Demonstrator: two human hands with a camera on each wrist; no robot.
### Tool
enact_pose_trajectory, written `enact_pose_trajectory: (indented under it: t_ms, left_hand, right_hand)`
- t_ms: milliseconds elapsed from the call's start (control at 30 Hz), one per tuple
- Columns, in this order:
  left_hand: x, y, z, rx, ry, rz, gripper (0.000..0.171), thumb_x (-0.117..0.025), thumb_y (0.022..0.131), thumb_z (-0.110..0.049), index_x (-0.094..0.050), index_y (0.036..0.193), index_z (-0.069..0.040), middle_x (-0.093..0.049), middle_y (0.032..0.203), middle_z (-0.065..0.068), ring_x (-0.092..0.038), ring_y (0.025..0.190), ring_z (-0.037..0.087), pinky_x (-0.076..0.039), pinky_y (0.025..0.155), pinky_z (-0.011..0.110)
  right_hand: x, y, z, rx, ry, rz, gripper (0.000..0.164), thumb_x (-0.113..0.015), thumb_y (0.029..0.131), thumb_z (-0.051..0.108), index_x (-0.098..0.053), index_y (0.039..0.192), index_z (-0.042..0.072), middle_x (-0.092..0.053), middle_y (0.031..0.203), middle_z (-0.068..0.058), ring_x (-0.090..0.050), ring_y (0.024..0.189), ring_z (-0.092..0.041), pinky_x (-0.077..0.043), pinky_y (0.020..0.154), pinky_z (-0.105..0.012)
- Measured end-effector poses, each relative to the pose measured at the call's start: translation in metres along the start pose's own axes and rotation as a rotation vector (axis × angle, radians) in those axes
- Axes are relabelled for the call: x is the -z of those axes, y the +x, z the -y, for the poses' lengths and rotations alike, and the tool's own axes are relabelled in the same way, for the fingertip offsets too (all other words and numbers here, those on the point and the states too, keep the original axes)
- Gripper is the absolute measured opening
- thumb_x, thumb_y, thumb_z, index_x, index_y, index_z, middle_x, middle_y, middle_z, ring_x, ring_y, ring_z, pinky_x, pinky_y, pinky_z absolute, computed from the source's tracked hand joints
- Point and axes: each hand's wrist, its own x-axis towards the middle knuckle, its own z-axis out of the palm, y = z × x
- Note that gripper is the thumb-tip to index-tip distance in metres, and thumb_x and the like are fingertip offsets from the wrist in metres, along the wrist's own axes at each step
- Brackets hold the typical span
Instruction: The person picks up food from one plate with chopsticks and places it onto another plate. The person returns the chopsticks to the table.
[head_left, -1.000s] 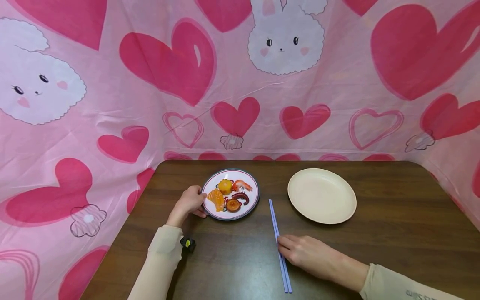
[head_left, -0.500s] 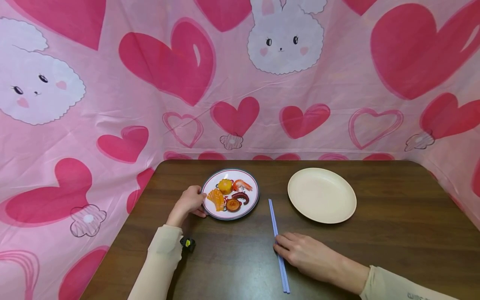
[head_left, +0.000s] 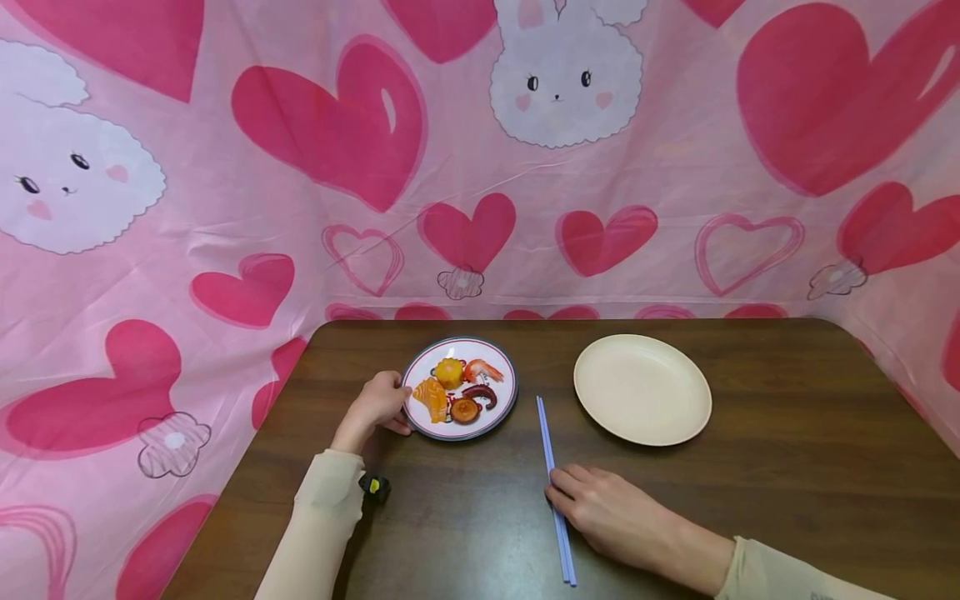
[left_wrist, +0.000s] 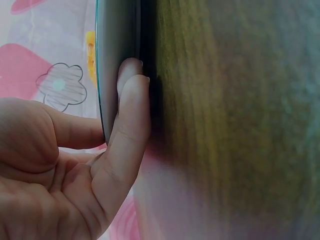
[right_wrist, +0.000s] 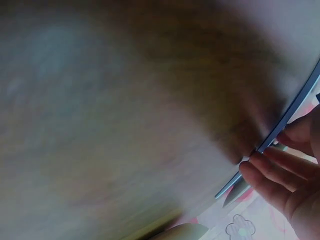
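Observation:
In the head view my left hand [head_left: 375, 406] grips the left edge of a small white plate [head_left: 425, 362] with a dark rim. The left wrist view shows the thumb at the rim and fingers [left_wrist: 131, 112] reaching underneath. Pieces of food lie on the plate: yellow corn [head_left: 448, 372], a shrimp [head_left: 482, 371], a curled octopus tentacle [head_left: 480, 393], orange salmon slices [head_left: 431, 400] and a round brown mushroom cap [head_left: 465, 409]. My right hand [head_left: 611, 508] pinches a pair of light purple chopsticks [head_left: 563, 558] near their middle, close over the table; their thin ends point away from me.
A plain cream plate [head_left: 642, 390] stands on the brown wooden table [head_left: 795, 433], right of the chopsticks. A small black object with a yellow mark [head_left: 375, 487] shows beside my left wrist. Pink heart-patterned cloth [head_left: 517, 175] hangs beyond the table's back edge and along its sides.
My right fingers have shifted slightly left and closed around the chopsticks, whose near ends have moved slightly left. My left hand and the food plate hold still. The view has shifted very slightly.

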Motion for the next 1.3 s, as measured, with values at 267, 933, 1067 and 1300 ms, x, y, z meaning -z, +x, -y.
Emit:
enact_pose_trajectory:
  t_ms: [267,933,1067,1300]
  left_hand:
    - [0.000,-0.001,-0.001,0.005,-0.004,0.000,0.028,-0.055,0.110,-0.013,-0.051,0.129,0.007,-0.062,0.088,0.022,-0.070,0.061,0.026,-0.064,0.059,0.034]
    - [0.000,-0.002,-0.002,0.005,-0.017,-0.004,0.025,-0.054,0.110,-0.012,-0.052,0.127,0.007,-0.061,0.089,0.022,-0.069,0.060,0.026,-0.064,0.059,0.035]
    - [-0.001,-0.002,-0.002,0.003,-0.012,-0.004,0.025,-0.054,0.110,-0.012,-0.052,0.125,0.007,-0.061,0.088,0.022,-0.069,0.060,0.026,-0.064,0.059,0.035]
    - [-0.001,-0.002,-0.001,0.010,-0.010,-0.003,0.026,-0.055,0.110,-0.013,-0.051,0.127,0.006,-0.061,0.089,0.022,-0.069,0.061,0.026,-0.064,0.060,0.034]
  right_hand:
    - [-0.001,0.005,0.004,-0.049,-0.042,0.008,0.020,-0.056,0.088,0.010,-0.071,0.100,0.004,-0.064,0.101,-0.007,-0.062,0.090,-0.022,-0.056,0.067,-0.033]
    - [0.003,0.012,0.004,-0.077,-0.031,0.118,0.030,-0.083,0.072,0.009,-0.070,0.099,0.008,-0.062,0.100,-0.004,-0.061,0.088,-0.021,-0.049,0.062,-0.031]
    - [0.005,0.012,0.006,-0.069,-0.068,0.104,0.029,-0.082,0.074,0.012,-0.070,0.100,0.009,-0.063,0.101,-0.004,-0.061,0.087,-0.020,-0.047,0.060,-0.030]
    - [0.004,0.010,0.007,-0.075,-0.070,0.099,0.030,-0.082,0.073,0.014,-0.071,0.101,0.010,-0.064,0.103,-0.005,-0.060,0.088,-0.021,-0.047,0.059,-0.031]
